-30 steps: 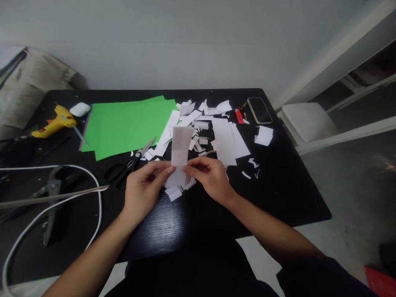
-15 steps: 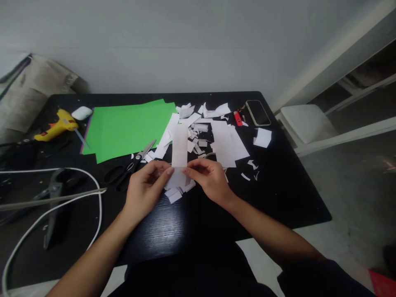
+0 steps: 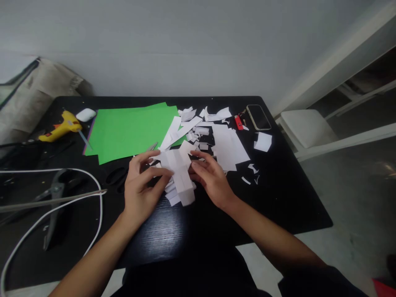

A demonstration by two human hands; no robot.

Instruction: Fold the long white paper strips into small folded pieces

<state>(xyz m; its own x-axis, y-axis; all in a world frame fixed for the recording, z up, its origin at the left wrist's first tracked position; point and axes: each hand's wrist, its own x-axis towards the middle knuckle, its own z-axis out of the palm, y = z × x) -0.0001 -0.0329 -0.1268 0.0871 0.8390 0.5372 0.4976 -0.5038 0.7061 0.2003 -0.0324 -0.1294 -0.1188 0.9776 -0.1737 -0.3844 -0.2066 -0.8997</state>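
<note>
White folded paper strip [image 3: 181,173] lies near the tabletop's [image 3: 293,198] middle; we pinch it between left hand [image 3: 140,187] and right hand [image 3: 208,177], pressing each crease flat.

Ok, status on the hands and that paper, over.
Left hand and right hand both pressing the white paper strip flat on the table. Paper scraps just beyond; scissors partly under left hand.

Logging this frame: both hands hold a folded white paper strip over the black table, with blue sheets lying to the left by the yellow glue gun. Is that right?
Not quite. The head view shows the sheets are green, not blue. The rest holds: the left hand and right hand hold the folded white paper strip over the black table, and the yellow glue gun lies by the sheets.
</note>
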